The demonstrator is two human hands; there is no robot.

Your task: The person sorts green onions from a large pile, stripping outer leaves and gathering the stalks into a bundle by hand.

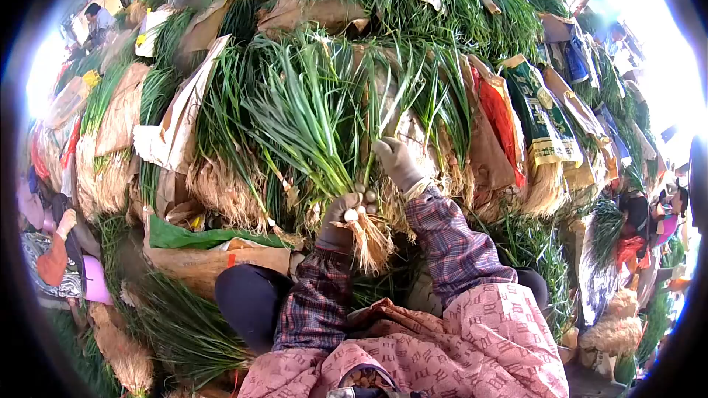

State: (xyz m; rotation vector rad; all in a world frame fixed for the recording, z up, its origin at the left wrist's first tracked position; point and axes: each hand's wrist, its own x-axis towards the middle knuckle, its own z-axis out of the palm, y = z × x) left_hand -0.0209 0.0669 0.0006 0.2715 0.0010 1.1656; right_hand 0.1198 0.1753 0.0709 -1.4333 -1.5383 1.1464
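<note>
My left hand, in a dark, soiled glove, is closed around the lower stems of a bunch of green onions. Their long leaves fan upward and to the left, while pale bulbs and stringy roots hang below the fist. My right hand, in a greyish glove, is slightly higher and to the right. Its fingers are curled, and the fingertips appear to pinch a thin green stalk beside the bunch. More bundles of green onions stand directly behind both hands, roots downward.
Large piles of green onions rise ahead, some wrapped in brown paper. A dark green printed sack stands at right. Loose greens lie at lower left beside my knee. Other people sit at both sides.
</note>
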